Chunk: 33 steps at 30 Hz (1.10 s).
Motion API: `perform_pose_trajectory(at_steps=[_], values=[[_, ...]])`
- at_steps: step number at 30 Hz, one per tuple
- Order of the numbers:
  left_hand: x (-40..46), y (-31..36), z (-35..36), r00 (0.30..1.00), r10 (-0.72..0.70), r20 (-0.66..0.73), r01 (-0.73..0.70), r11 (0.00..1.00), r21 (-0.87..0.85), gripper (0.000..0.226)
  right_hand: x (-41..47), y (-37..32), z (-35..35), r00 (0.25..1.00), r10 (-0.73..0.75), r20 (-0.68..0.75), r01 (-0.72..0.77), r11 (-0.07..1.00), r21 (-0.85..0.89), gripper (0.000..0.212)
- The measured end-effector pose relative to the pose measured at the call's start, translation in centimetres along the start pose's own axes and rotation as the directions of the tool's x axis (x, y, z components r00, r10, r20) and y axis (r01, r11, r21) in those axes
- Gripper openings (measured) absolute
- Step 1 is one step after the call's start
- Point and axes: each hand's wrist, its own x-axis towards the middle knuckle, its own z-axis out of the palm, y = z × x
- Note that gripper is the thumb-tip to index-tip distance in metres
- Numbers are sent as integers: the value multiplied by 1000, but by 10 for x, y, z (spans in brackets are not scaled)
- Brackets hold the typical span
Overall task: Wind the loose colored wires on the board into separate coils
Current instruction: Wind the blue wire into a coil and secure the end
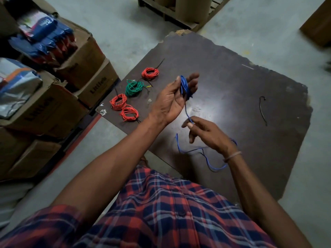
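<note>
**Blue wire half wound, tail loose on the tabletop**

The blue wire (pixel 185 108) looked light, thin and limp, the sort that would bend at a touch yet spring out of its loops if let go. It seemed smooth-coated, so likely to slide through a slack pinch. The sensible places to take hold appeared to be the bundle itself, clamped so the turns could not slip, and the running strand a little below it, kept lightly taut for each turn.

Part of it was already gathered into narrow loops around the fingers of the left hand (pixel 174 99), which was raised palm-up above the board, fingers loosely curled with the thumb beside the bundle. From there a single strand dropped to the right hand (pixel 206 132), which pinched it between thumb and forefinger, the other fingers relaxed. The rest trailed in slack curves across the near edge of the tabletop (pixel 232 83), under the right wrist.

To the left lay finished coils: three red coils (pixel 150 73) (pixel 118 102) (pixel 129 114) and a green coil (pixel 134 88), each apart from the others. A short black wire (pixel 263 110) lay alone well to the right. Cardboard boxes (pixel 80 56) stood on the floor beyond the left edge.
</note>
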Motion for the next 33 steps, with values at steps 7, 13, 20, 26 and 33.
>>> perform_pose_trajectory(at_steps=[7, 13, 20, 26, 33], values=[[-2, -26, -6, 998, 51, -46, 14, 510, 860, 57, -25, -24, -25, 995, -97, -2, 97, 995, 5, 13], [-23, -34, 2, 992, -106, 72, -61, 95, 994, 57, -19, -24, -66, 989, -127, -79, 128, 992, 0, 10], [-40, -26, 7, 963, -253, 91, 52, 508, 860, 57, -2, -12, -83, 948, -141, -286, 166, 984, 66, 22], [-29, -14, 7, 993, -101, 64, 65, 903, 425, 58, 7, 22, -36, 964, 43, -261, -18, 995, 97, 30], [-1, -9, 12, 990, 138, -23, -121, 928, 352, 39, -13, -1, -8, 1000, 17, -13, -18, 999, -27, 19]])
